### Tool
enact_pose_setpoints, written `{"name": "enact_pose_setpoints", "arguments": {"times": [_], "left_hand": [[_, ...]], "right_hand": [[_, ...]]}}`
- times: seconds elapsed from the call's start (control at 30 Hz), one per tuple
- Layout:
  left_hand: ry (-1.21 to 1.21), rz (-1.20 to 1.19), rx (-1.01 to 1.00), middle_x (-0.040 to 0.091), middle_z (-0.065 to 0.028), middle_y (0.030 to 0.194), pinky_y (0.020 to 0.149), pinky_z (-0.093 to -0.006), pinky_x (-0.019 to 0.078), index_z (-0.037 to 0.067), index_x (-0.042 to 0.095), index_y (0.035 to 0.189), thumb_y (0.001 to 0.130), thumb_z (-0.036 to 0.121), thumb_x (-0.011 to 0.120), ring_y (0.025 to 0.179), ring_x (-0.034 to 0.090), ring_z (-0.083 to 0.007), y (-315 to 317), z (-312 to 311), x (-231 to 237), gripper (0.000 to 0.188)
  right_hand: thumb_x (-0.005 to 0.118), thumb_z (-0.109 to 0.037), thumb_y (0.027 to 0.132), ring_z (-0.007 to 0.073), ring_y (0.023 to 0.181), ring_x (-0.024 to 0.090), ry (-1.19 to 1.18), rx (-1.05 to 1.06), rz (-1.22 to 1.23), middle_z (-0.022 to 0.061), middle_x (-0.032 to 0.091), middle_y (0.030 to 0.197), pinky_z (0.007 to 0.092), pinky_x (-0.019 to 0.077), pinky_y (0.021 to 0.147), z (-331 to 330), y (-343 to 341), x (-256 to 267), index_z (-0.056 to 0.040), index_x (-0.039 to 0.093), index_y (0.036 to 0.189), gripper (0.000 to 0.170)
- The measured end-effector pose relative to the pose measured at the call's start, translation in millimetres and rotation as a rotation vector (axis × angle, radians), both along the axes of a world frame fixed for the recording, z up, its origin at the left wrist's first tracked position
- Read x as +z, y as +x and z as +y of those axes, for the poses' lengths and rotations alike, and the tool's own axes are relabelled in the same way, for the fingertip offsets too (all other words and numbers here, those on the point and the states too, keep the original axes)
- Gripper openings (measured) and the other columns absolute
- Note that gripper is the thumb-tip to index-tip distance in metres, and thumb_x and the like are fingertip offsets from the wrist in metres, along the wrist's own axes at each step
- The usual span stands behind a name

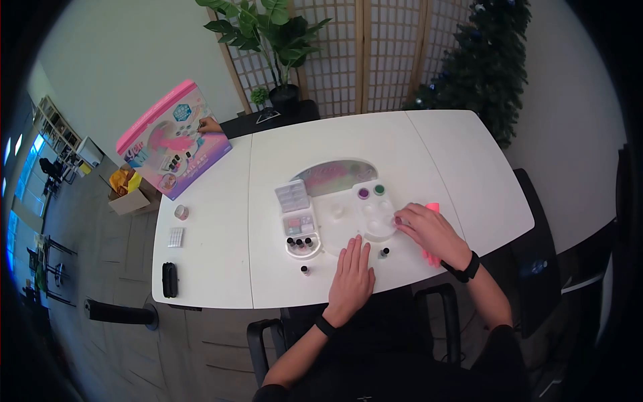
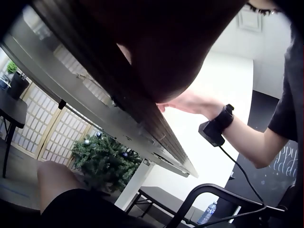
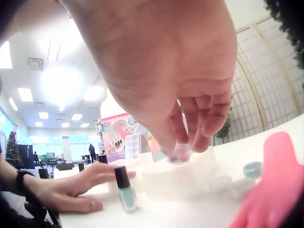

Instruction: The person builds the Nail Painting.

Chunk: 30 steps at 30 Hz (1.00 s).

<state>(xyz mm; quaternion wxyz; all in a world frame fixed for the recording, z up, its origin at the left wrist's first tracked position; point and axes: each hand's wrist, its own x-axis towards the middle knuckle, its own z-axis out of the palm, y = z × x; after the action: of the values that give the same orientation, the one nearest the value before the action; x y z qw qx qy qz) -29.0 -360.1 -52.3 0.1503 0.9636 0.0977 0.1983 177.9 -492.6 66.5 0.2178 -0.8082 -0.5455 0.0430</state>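
The right hand (image 1: pixel 432 232) pinches a small clear round pot (image 3: pixel 179 154) between thumb and fingertips, at the right side of the white tray (image 1: pixel 375 232). In the right wrist view its fingers point down onto the tray. The left hand (image 1: pixel 351 278) lies with straight fingers on the table at the tray's front edge. A bottle of mint-green polish with a black cap (image 3: pixel 127 192) stands between the two hands. Purple (image 1: pixel 364 193) and green (image 1: pixel 380 190) pots sit in the tray's back wells.
Black-capped bottles (image 1: pixel 299 243) and an open compartment box (image 1: pixel 293 196) are at the tray's left. A pink hand-shaped piece (image 3: pixel 270 185) lies right of the right hand. A pink box (image 1: pixel 175 144), small jar (image 1: pixel 181 212) and black case (image 1: pixel 169 280) are at the left.
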Motion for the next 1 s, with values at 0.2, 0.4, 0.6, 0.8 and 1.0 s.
{"name": "enact_pose_setpoints", "arguments": {"times": [0.2,0.4,0.6,0.8,1.0], "left_hand": [[-0.019,-0.003,-0.01,0.038,-0.0283,0.172,0.132,-0.0512,0.03,-0.006,0.046,0.159,0.104,0.02,0.06,0.162,0.036,-0.0401,-0.5,1.8,0.5,0.062],[-0.042,0.001,-0.017,0.038,-0.0287,0.172,0.132,-0.0511,0.0298,-0.006,0.046,0.158,0.104,0.02,0.061,0.162,0.036,-0.0398,-0.4,2.6,1.1,0.062],[-0.038,0.017,-0.027,0.036,-0.0295,0.172,0.131,-0.0548,0.0306,-0.008,0.046,0.157,0.104,0.019,0.062,0.161,0.036,-0.0436,0.4,2.5,-1.5,0.062],[-0.019,0.024,-0.017,0.038,-0.0289,0.171,0.131,-0.0524,0.032,-0.006,0.049,0.156,0.102,0.018,0.063,0.161,0.037,-0.0407,0.2,1.3,1.6,0.061],[0.005,0.021,-0.011,0.04,-0.0291,0.17,0.131,-0.0529,0.0325,-0.006,0.05,0.156,0.102,0.018,0.063,0.16,0.038,-0.0414,1.1,0.9,2.2,0.061]], "right_hand": [[0.068,-0.017,0.103,0.0362,0.098,0.072,0.056,0.143,-0.108,0.0136,0.071,0.105,0.0474,0.0595,0.088,62.2,21.0,-20.7,-0.001,0.072,0.115,0.02],[0.068,-0.018,0.103,0.0353,0.099,0.072,-0.051,0.163,-0.174,0.0125,0.072,0.108,0.047,0.0599,0.087,83.6,26.1,-36.4,-0.0032,0.074,0.11,0.017],[0.068,-0.016,0.103,0.0341,0.102,0.072,-0.061,0.18,-0.206,0.0116,0.074,0.11,0.0487,0.0591,0.092,81.1,25.8,-40.0,-0.0012,0.074,0.108,0.017],[0.07,-0.016,0.1,0.0324,0.111,0.068,0.061,0.064,-0.162,0.011,0.075,0.117,0.0457,0.055,0.097,27.3,54.0,-23.3,-0.0037,0.075,0.119,0.023],[0.074,-0.016,0.096,0.0284,0.115,0.065,-0.259,-0.081,-0.228,0.0085,0.074,0.112,0.0446,0.0482,0.101,-20.8,77.6,-37.8,-0.0073,0.076,0.118,0.024]]}}
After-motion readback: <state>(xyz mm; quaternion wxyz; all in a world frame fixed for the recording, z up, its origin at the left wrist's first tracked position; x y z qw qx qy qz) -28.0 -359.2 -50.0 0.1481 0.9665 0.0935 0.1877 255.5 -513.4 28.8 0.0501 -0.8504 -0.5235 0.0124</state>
